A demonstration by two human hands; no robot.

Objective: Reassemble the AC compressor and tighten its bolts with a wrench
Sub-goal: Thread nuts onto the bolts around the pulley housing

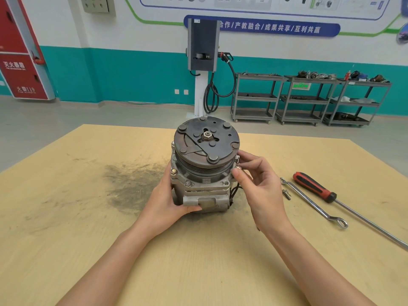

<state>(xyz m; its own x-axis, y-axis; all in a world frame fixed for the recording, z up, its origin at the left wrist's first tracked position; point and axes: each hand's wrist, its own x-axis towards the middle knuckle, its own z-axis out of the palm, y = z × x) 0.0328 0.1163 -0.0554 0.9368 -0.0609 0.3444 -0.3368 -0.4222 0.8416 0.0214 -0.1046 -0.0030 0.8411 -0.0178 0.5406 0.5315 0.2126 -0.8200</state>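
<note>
From my remote seat, both forearms reached in from the bottom edge over the pale wooden tabletop. My left hand gripped the lower left of the AC compressor, thumb curled across the front of its grey housing and fingers wrapped round behind, out of sight. My right hand was at the compressor's right shoulder, thumb and fingertips closed in a pinch around a bolt at the flange edge; whether the bolt was seated or loose I could not tell.

The compressor stood upright near the middle of the table, its dark clutch plate facing up and tilted toward me, a nut at the centre. Two more bolt heads showed on the front flange. A dark grimy smear marked the wood just left of it.

To the right, apart from my hand, lay a small loose bolt, then a ring wrench lying diagonally, then a long screwdriver with a red and black handle, its shaft running off toward the right edge.

Beyond the table was grey floor, then a charging post with a coiled black cable against a teal and white wall. Three grey metal shelf carts stood to its right, carrying parts too small to identify. A red fire cabinet stood at the far left.
</note>
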